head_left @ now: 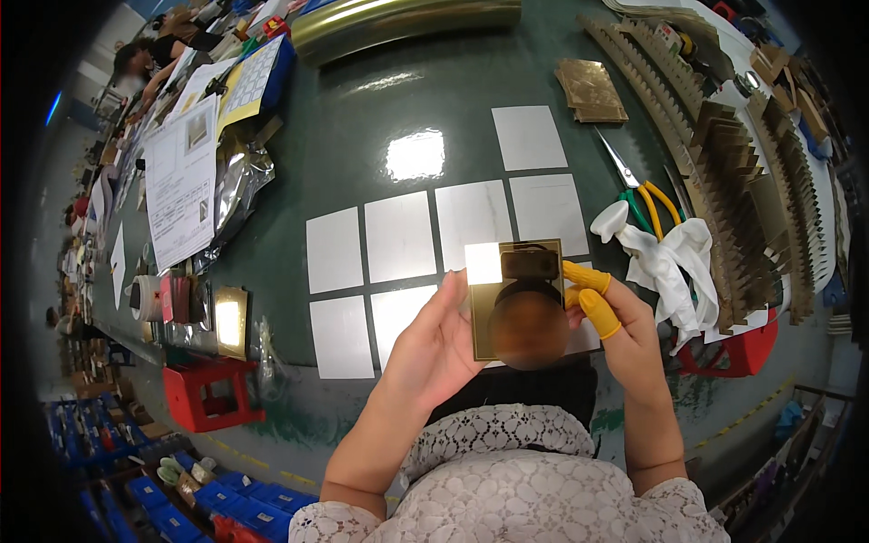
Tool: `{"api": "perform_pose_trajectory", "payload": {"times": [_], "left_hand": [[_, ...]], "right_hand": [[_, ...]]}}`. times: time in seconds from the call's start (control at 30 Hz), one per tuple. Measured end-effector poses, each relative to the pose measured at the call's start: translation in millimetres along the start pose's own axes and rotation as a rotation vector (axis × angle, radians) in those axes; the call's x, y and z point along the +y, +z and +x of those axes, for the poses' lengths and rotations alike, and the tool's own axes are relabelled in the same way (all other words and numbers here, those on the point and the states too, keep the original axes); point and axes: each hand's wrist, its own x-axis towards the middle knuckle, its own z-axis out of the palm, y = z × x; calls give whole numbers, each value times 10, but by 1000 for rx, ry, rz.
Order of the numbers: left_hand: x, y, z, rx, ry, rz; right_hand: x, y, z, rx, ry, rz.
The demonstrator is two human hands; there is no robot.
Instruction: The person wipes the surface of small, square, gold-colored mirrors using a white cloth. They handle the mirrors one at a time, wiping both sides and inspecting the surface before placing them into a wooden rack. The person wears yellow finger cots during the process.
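Between my hands is a gold mirror-finish rectangular plate (pixel 487 312), raised over the near edge of the table; its face carries reflections. My left hand (pixel 425 348) grips its left edge, thumb up along the side and the other fingers partly hidden behind. On the right edge, my right hand (pixel 620 330) pinches it, with yellow finger covers on the thumb and a finger. Beneath and beyond the plate, several white rectangular sheets (pixel 335 249) lie in rows on the dark green table (pixel 339 127). One white sheet (pixel 529 138) lies beyond the rows at the right.
Scissors (pixel 665 204) with yellow and green handles lie at right, partly under white gloves (pixel 674 271). Gold plates (pixel 593 90) are stacked behind them. Slotted racks (pixel 733 172) line the right edge. A gold roll (pixel 407 27) lies across the back; papers (pixel 181 181) and a red stool (pixel 210 394) are left.
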Motion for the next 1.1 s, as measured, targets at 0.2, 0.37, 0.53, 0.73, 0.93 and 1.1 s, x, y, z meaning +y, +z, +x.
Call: {"api": "perform_pose_trajectory", "payload": {"times": [0.2, 0.37, 0.53, 0.73, 0.93, 1.1], "left_hand": [[-1, 119, -45, 34, -18, -3], [-6, 90, -88, -22, -41, 21], [-7, 99, -127, -5, -47, 25], [-8, 43, -130, -34, -40, 25], [-10, 5, -134, 16, -21, 48], [-18, -53, -119, -40, -22, -14]], "right_hand": [[48, -3, -12, 30, -7, 70], [52, 5, -30, 39, 12, 103], [36, 15, -52, 27, 17, 121], [35, 31, -41, 7, 2, 92], [38, 49, -31, 0, 14, 75], [24, 41, -13, -7, 29, 51]]}}
